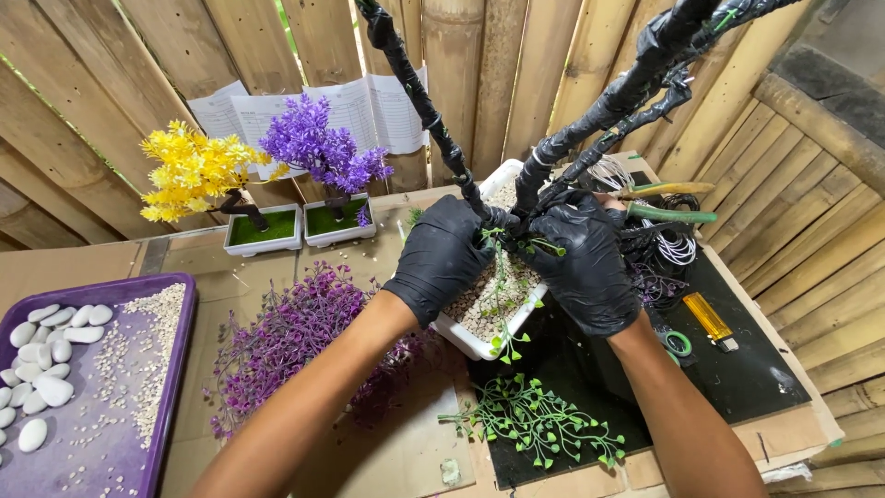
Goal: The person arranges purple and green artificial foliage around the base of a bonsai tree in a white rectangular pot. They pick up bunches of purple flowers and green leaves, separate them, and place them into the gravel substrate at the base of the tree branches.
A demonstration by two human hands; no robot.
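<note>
**Black-gloved hands at the trunk base**

Your black-gloved left hand (441, 258) and right hand (583, 267) both close their grip around the base of the black tape-wrapped branching trunk (562, 138), which stands in the white rectangular gravel-filled pot (475, 346) at the desk's centre. Small green leaf sprigs (509, 244) sit where your fingers meet. Trunk planted and gravel in; branches look bare. Loose green plastic foliage (535, 424) lies at six o'clock, purple foliage (295, 341) at nine.

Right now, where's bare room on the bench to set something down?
Bare patches: black mat right of the lighter; cardboard between the purple sprigs and green sprig. Crowded: around the white pot at both hands, and the wire and pliers behind.
</note>
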